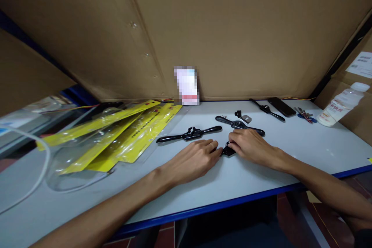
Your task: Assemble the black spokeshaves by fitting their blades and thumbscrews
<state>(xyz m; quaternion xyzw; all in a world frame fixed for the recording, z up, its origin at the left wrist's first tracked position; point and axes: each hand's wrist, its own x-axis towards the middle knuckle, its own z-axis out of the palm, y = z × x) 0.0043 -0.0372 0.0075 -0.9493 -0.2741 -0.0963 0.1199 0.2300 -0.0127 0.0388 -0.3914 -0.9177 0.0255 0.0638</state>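
Note:
My left hand [200, 159] is closed over one end of a black spokeshave [229, 151], hiding its handle. My right hand [248, 145] pinches at the middle of the same tool, low over the table; exactly what its fingertips grip there is hidden. Just beyond my left hand lies a second black spokeshave [193, 134]. Behind my right hand lies another spokeshave body [238, 124], with a small black cap piece [238, 114] and a loose metal blade [247, 118] beside it. Farther back rests one more spokeshave [267, 109].
Yellow cards in clear plastic packs [128, 135] spread over the left side, near a white cable [48, 159]. At the back right are a dark phone [281, 107], keys [305, 115] and a tilted white bottle [341, 106]. A blurred screen [186, 85] leans on the cardboard wall [247, 35].

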